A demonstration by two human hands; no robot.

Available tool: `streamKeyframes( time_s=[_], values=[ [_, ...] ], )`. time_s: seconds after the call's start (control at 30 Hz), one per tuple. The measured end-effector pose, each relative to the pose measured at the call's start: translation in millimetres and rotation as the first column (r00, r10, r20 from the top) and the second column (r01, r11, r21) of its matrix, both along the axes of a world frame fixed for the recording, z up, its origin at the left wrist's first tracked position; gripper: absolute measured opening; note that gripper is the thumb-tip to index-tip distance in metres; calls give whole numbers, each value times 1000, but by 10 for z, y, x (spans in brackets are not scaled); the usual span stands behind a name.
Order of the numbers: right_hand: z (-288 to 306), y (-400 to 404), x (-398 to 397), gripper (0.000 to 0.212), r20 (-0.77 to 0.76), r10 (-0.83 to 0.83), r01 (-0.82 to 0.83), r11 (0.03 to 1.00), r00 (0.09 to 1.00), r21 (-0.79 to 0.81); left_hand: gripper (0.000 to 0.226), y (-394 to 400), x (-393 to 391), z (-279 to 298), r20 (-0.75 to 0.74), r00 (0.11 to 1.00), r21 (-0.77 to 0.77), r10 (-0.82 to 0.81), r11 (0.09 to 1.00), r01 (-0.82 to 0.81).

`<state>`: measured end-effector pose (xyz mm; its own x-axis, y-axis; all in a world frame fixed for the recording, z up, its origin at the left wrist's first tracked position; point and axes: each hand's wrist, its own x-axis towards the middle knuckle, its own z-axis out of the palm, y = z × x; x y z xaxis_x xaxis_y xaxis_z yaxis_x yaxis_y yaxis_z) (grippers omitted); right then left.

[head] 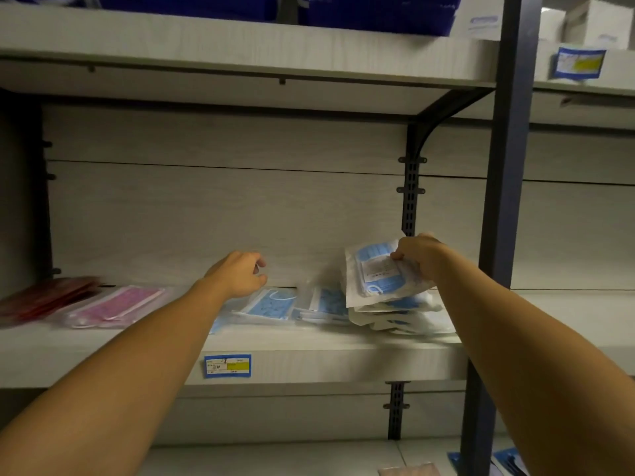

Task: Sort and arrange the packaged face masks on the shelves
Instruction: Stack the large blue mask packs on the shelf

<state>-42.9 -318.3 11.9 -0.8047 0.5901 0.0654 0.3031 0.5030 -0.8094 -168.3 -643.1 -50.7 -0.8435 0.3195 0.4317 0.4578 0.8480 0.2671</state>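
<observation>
On the middle shelf (309, 359) lie packaged face masks. My right hand (417, 257) grips a stack of blue mask packs (378, 273), tilted up above a pile of more blue packs (398, 317) at the shelf's right end. Loose blue packs (275, 304) lie flat in the middle. My left hand (240, 273) hovers just above them with fingers loosely curled and holds nothing. Further left lie pink mask packs (113, 305) and red packs (44, 297).
A dark metal upright (505, 201) and a shelf bracket (412, 187) stand just right of my right hand. A blue price label (227, 365) is on the shelf's front edge. Blue bins (360, 12) sit on the shelf above, with white boxes (598, 22) at top right.
</observation>
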Motion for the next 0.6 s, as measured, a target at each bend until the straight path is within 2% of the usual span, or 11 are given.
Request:
streamKeyframes(
  time_s=[0.1, 0.2, 0.3, 0.37, 0.5, 0.6],
  values=[
    [23, 24, -11, 27, 19, 1, -2, 998, 1000, 55, 41, 4, 11, 12, -4, 1000, -3, -4, 1000, 4],
    [24, 13, 14, 17, 103, -13, -1, 991, 995, 132, 41, 9, 29, 14, -4, 1000, -9, -12, 1000, 12],
    [15, 35, 1, 31, 273, 11, -38, 995, 962, 92, 40, 9, 47, 9, -6, 1000, -23, -16, 1000, 16],
    [1, 54, 2, 30, 331, 20, -49, 996, 943, 77, 41, 6, 56, 6, -10, 1000, -30, -14, 999, 14],
    [-26, 65, -10, 25, 343, 17, -66, 989, 939, 132, 41, 2, 76, 4, -14, 1000, -40, -16, 999, 16],
    [-33, 45, 26, 21, 283, -10, -58, 972, 959, 229, 42, 4, 98, 3, -21, 1000, -52, -16, 999, 14]
  ],
)
